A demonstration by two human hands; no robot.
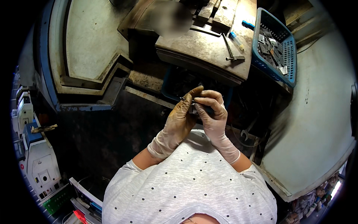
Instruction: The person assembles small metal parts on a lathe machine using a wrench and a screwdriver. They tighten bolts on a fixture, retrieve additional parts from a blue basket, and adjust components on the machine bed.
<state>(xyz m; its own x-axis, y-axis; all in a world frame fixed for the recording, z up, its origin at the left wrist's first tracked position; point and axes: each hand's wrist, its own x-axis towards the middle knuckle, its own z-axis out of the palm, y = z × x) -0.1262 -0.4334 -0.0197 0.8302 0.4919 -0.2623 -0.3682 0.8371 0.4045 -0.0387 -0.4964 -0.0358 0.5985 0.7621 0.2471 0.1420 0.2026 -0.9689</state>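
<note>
Both my hands wear thin, pale gloves, and the left glove is stained brown. In front of my chest, my left hand [180,118] is closed around a small dark metal part [193,109]. The fingers and thumb of my right hand [215,114] pinch the same part from the other side. Most of the part is hidden by the fingers, so its full shape does not show. Beyond the hands, a blue bin [167,83] with dark contents sits in shadow under the metal worktable [197,46].
On the worktable lie a blue-capped tube [236,40] and a metal rod with a block [235,58]. A blue basket [292,46] of flat metal pieces stands at the right. Lower right is a wrench [244,135]. Pale machine panels [95,41] flank both sides.
</note>
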